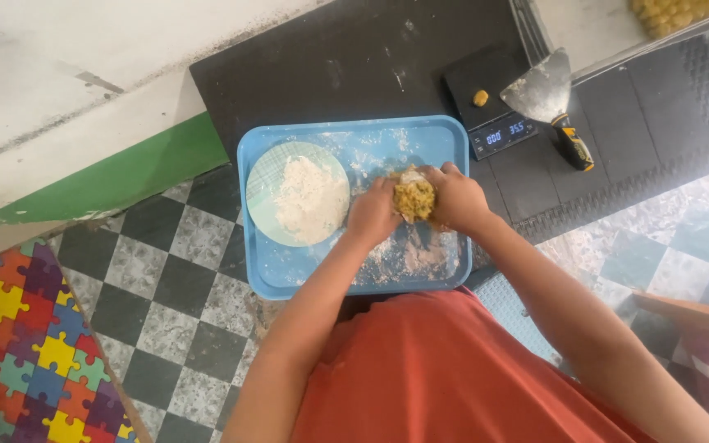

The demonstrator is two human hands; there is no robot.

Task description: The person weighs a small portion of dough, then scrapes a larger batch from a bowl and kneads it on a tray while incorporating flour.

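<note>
Both hands meet over the middle of the tray, cupped round one lump of yellow-brown dough [414,197]. The left hand [373,215] presses it from the nine o'clock side and the right hand [458,197] wraps it from three o'clock, fingers curled over its top; each is closed on the lump, which is held just above the tray floor and not resting on it. By the look of it, the step in hand is shaping and flouring: the lump is rough, crumbly and speckled, dusted white along its top. Getting it round and even would call for steady squeezing and turning between the palms.

Below the hands lies a blue plastic tray [260,271], rectangular with rounded corners and a raised rim, its floor smeared with flour. At nine o'clock from the dough sits a pale green round plate [263,176] heaped with loose white flour [309,197], powdery and uneven.

At one o'clock, on a dark, flour-streaked bench [330,57], stands a small black digital scale [490,90] with a little yellow dough pellet [481,98] on it. Just beside it lies a metal scraper [545,86], its blade broad and floury, its handle yellow and black. The floor is checkered tile [166,287], with a bright jigsaw-pattern mat [30,344] at seven o'clock.
</note>
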